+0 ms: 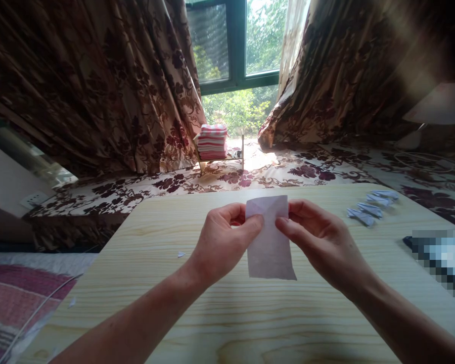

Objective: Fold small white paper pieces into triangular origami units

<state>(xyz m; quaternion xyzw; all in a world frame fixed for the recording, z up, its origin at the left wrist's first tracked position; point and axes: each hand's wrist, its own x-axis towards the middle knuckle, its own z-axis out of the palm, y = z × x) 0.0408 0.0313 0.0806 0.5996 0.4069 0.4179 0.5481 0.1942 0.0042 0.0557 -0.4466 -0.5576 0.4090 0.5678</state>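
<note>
A rectangular sheet of white paper (270, 253) is held up above the table, its long side running toward me, with faint creases near its upper end. My left hand (227, 235) pinches its left edge, thumb lying on the front face and fingers behind. On the opposite edge my right hand (318, 232) grips the sheet the same way, thumb in front. The fingers behind the paper are partly hidden. Several small folded paper pieces (369, 210) lie in a group at the table's far right.
The pale wooden table (155, 283) carries a small paper scrap (181, 254) left of my hands. A pixelated device (440, 258) lies at the right edge. Behind, a small rack (220, 159) with striped folded cloths (212, 141) stands on the flowered window ledge (303, 172).
</note>
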